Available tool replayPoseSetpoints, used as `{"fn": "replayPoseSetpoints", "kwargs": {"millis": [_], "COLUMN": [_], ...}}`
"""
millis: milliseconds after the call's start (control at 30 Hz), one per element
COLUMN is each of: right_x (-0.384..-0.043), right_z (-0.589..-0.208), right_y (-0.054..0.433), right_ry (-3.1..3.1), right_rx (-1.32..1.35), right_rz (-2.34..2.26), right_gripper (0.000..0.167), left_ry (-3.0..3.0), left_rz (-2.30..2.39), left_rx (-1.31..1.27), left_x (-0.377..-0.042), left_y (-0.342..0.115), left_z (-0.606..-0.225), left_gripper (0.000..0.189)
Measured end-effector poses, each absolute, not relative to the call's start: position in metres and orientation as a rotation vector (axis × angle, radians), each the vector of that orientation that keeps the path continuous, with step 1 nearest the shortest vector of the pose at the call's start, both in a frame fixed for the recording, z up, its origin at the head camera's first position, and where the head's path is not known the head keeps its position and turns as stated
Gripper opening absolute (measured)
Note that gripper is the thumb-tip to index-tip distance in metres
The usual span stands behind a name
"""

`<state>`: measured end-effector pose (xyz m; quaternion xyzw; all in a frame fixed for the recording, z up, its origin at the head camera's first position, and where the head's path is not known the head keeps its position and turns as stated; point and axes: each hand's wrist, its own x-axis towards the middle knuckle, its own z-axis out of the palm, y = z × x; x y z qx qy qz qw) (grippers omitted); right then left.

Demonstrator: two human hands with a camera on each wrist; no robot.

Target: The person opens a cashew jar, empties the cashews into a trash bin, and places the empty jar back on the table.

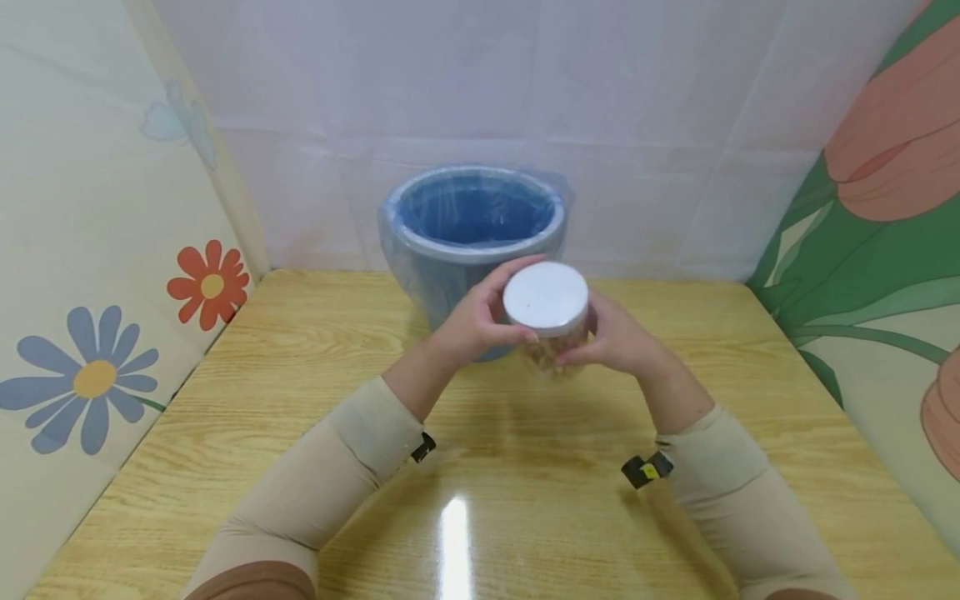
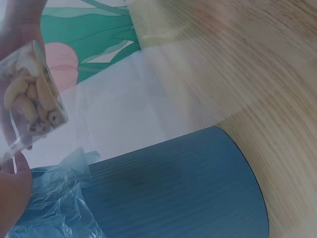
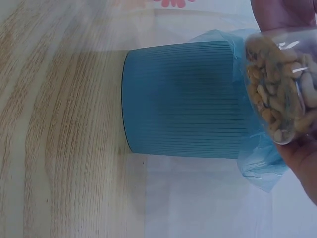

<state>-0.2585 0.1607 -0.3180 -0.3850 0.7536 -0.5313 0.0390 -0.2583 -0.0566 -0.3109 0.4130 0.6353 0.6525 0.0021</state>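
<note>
A clear jar of cashew nuts with a white lid is held up in front of the bin, above the table. My left hand grips its left side near the lid, thumb toward me. Lower on the right side, my right hand holds the jar body. Through the clear wall the cashews show in the left wrist view, and they cover the base in the right wrist view. Behind the hands stands a blue ribbed bin, lined with a thin blue plastic bag.
The wood-grain table carries the bin near its back edge. A white sheet hangs behind it. Flower-printed panels flank both sides. Dark wrist straps sit by the rolled cuffs.
</note>
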Motion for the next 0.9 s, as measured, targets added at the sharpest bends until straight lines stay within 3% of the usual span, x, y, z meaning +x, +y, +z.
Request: {"fn": "replayPoseSetpoints", "kwargs": {"millis": [400, 900], "right_x": [-0.258, -0.256], "right_z": [-0.317, -0.312], "right_y": [0.158, 0.165], "right_ry": [2.443, 2.345], "right_rx": [-1.073, -1.17], "right_rz": [-1.613, -1.622], "right_gripper": [0.096, 0.098], "left_ry": [2.111, 1.868], "left_rz": [2.13, 2.082], "left_rx": [1.106, 1.305], "left_x": [-0.252, -0.259], "left_y": [-0.052, -0.062], "left_z": [-0.311, -0.314], "left_gripper": [0.107, 0.106]}}
